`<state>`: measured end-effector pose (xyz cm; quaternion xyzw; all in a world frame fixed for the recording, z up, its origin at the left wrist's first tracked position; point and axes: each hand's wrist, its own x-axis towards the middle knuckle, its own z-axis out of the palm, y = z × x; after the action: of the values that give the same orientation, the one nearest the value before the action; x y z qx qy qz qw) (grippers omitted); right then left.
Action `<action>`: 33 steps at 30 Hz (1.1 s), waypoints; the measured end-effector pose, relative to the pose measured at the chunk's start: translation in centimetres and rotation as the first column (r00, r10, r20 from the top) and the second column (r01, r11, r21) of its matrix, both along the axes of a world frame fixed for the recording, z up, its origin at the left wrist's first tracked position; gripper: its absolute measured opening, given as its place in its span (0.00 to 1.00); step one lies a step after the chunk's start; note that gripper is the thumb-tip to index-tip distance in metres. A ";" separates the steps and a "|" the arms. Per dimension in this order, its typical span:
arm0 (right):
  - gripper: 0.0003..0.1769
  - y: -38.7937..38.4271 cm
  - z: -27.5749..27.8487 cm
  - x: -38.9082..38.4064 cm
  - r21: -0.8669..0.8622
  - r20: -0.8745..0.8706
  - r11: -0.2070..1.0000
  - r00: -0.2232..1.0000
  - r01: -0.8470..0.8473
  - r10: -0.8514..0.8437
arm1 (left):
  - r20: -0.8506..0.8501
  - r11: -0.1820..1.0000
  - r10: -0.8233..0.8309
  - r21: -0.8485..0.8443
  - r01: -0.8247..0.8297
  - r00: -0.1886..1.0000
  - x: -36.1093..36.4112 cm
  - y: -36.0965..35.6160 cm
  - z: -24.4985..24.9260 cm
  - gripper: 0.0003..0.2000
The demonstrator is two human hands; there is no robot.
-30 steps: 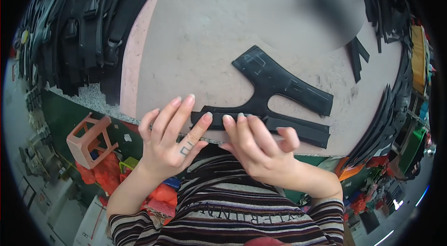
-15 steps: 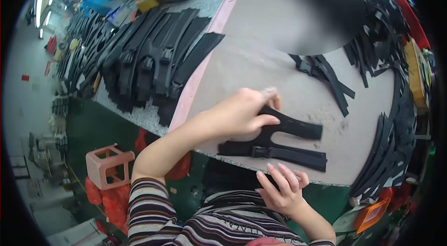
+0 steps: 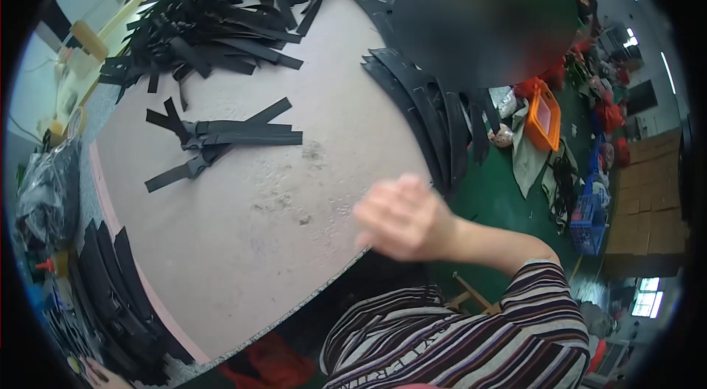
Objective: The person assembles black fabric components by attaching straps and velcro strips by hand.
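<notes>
My right hand (image 3: 405, 218) is over the front right edge of the pale table (image 3: 258, 256), smeared by motion, its fingers apparently curled. Whether it holds anything is unclear. At the bottom left corner, part of my left hand (image 3: 107, 376) shows beside a stack of black buckled pieces (image 3: 110, 308); its fingers are too hard to make out. Several black straps with buckles (image 3: 236, 133) lie crossed on the table, away from both hands. Curved black pieces (image 3: 420, 109) are stacked along the table's right edge, beyond my right hand.
A large heap of black straps (image 3: 221, 28) covers the far side. A dark plastic bag (image 3: 48, 186) sits at the left. Right of the table are an orange basket (image 3: 543, 117), a blue crate (image 3: 589, 223) and cardboard boxes (image 3: 648, 190). A blurred oval hides part of the view.
The view has swung to the right. My left hand has gone to the stack at the left, and the black piece it held is no longer seen in it. My right hand has risen.
</notes>
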<state>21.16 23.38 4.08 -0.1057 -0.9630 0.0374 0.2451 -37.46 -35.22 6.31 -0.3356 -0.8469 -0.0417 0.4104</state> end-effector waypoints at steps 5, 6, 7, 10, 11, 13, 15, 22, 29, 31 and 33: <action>0.24 11.3 1.0 4.3 0.294 0.090 0.635 0.641 0.714 -0.762 | -0.138 0.991 -0.120 0.048 0.127 0.983 18.2 20.6 3.8 0.15; 0.25 12.4 -0.1 5.3 0.290 0.170 0.595 0.572 0.749 -0.802 | -0.075 0.991 -0.133 -0.013 0.132 0.988 19.8 21.5 3.5 0.17; 0.25 12.8 -0.6 5.7 0.247 0.196 0.600 0.567 0.761 -0.800 | -0.010 0.991 -0.118 -0.065 0.117 0.993 21.7 23.1 3.1 0.18; 0.22 13.6 0.2 6.8 0.037 0.205 0.608 0.589 0.793 -0.781 | 0.169 0.982 -0.161 -0.073 0.175 0.972 25.1 26.2 1.8 0.20; 0.19 13.4 1.0 7.2 0.018 0.099 0.640 0.635 0.769 -0.766 | 0.192 0.978 -0.171 -0.084 0.190 0.966 25.6 26.5 1.7 0.20; 0.14 11.4 3.3 6.4 0.089 -0.090 0.709 0.715 0.700 -0.694 | 0.245 0.969 -0.190 -0.109 0.222 0.951 26.5 27.3 2.0 0.19; 0.12 7.7 5.3 1.9 0.271 -0.207 0.805 0.849 0.528 -0.487 | 0.351 0.947 -0.306 0.016 0.321 0.885 26.9 29.4 2.1 0.17; 0.23 -4.5 -3.0 -9.1 0.205 0.022 0.866 0.887 -0.456 0.461 | 0.491 0.795 -0.589 0.207 0.571 0.642 28.5 39.0 2.2 0.16; 0.10 3.1 -0.1 -17.6 -0.353 -0.245 0.895 0.950 -0.274 0.194 | 0.858 0.638 -0.369 -0.046 0.769 0.358 33.5 38.4 -2.7 0.35; 0.05 5.7 -1.4 -21.8 -0.166 -0.279 0.961 0.945 -0.222 0.170 | 0.848 0.686 -0.353 -0.053 0.726 0.395 34.9 38.2 -3.9 0.37; 0.05 7.1 -2.9 -23.7 -0.098 -0.076 0.979 0.983 -0.176 0.169 | 0.855 0.726 -0.342 -0.021 0.687 0.389 36.3 37.6 -3.8 0.38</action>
<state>-2.54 30.44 1.19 -0.0330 -0.9564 0.1126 0.2674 -1.15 2.43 2.55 -0.6000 -0.7744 -0.1549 -0.1276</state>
